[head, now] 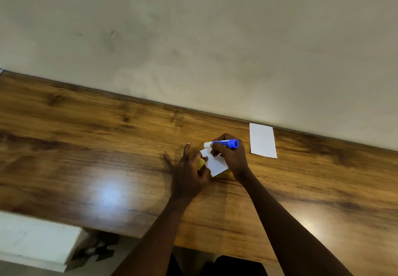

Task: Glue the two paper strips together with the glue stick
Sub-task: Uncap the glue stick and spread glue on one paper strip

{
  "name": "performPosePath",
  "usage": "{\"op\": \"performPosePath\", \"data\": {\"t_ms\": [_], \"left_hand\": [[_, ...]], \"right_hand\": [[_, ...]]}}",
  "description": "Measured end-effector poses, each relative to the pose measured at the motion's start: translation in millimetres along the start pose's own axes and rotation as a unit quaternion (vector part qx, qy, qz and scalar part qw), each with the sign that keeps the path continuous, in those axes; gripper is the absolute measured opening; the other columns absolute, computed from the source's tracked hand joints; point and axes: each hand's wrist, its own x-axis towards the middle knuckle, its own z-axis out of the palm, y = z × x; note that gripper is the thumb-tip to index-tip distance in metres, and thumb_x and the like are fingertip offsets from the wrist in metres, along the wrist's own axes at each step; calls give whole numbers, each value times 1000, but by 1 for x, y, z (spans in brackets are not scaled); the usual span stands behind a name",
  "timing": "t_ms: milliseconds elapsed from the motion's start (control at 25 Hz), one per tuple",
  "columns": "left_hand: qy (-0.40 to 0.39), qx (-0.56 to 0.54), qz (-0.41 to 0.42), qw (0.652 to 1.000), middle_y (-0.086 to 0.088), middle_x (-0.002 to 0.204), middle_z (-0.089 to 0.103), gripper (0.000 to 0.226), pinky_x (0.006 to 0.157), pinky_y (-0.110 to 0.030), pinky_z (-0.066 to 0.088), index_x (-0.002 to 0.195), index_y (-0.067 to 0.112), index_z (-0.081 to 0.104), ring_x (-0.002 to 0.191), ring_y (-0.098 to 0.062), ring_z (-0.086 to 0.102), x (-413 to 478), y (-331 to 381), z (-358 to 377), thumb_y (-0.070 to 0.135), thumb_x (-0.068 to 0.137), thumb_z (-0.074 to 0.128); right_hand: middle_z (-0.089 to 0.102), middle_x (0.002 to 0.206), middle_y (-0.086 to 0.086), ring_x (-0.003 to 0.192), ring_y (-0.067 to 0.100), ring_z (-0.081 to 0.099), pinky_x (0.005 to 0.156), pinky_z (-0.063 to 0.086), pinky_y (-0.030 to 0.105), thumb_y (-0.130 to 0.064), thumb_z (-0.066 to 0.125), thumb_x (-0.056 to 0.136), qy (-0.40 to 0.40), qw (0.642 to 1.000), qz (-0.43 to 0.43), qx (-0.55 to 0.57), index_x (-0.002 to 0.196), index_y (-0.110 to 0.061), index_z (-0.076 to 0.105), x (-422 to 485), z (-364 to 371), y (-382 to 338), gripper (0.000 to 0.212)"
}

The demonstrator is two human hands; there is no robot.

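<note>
Now the glue goes onto the first strip

The right hand (pixel 230 157) has its fingers curled around the blue glue stick (pixel 225 143) and holds it nearly flat. The white glue end points to the left, at the far corner of the near paper strip (pixel 216 163). I judge that this low angle lets the glue end wipe along the paper edge. Whether it touches the paper already, I cannot tell.

The left hand (pixel 189 174) is just beside the strip, on its left side. Its thumb seems to press the strip's edge down on the counter (pixel 107 146), probably so that the light paper does not slide under the glue stick. The same hand holds a yellow cap (pixel 201 164) tucked between thumb and palm, while its other fingers lie spread on the wood. In this way the cap is ready to go back on.

The second paper strip (pixel 262 140) lies flat and well apart, to the right, close to the wall (pixel 193 38), out of the way of the glue. It is not yet joined, so the task looks to be in its early part.
</note>
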Motion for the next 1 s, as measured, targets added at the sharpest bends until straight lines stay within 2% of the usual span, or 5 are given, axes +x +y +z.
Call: {"op": "performPosePath", "data": {"t_ms": [200, 480, 720, 840, 1000], "left_hand": [[-13, -4, -22, 1000, -24, 132, 51, 44, 105, -61, -13, 110, 4, 57, 133, -31, 37, 1, -2, -1, 29, 74, 48], [-21, 6, -26, 999, -23, 137, 45, 45, 106, -62, -13, 111, 6, 57, 124, -33, 48, 1, -2, -1, 32, 74, 48], [-25, 9, -29, 999, -23, 137, 45, 44, 106, -63, -13, 108, 8, 57, 127, -33, 44, 1, -1, -1, 31, 72, 48], [-22, 13, -30, 999, -22, 137, 46, 42, 106, -62, -13, 107, 9, 58, 127, -33, 44, 1, -2, -2, 30, 72, 49], [-19, 11, -29, 999, -22, 134, 49, 42, 105, -62, -13, 106, 8, 58, 126, -33, 45, 1, -1, -1, 29, 71, 50]], "right_hand": [[67, 78, 18, 64, 19, 58, 63, 44, 23, -9, 67, 75, -10, 998, -8, -69, 81, 2, 66, 3, 5, 6, 12], [54, 67, -7, 59, 4, 49, 53, 39, 2, -14, 71, 73, -10, 992, -1, -125, 86, 0, 63, 6, 4, 11, 20], [64, 88, 19, 64, 15, 53, 54, 40, 11, -18, 70, 75, 32, 991, 34, -124, 92, 3, 61, 14, -16, 16, 29], [64, 98, 22, 75, 20, 54, 59, 39, 14, -20, 69, 77, 50, 990, 48, -126, 98, 4, 61, 19, -26, 18, 33], [64, 98, 22, 76, 20, 53, 60, 39, 15, -20, 69, 77, 72, 989, 48, -122, 97, 2, 61, 23, -37, 18, 31]]}}
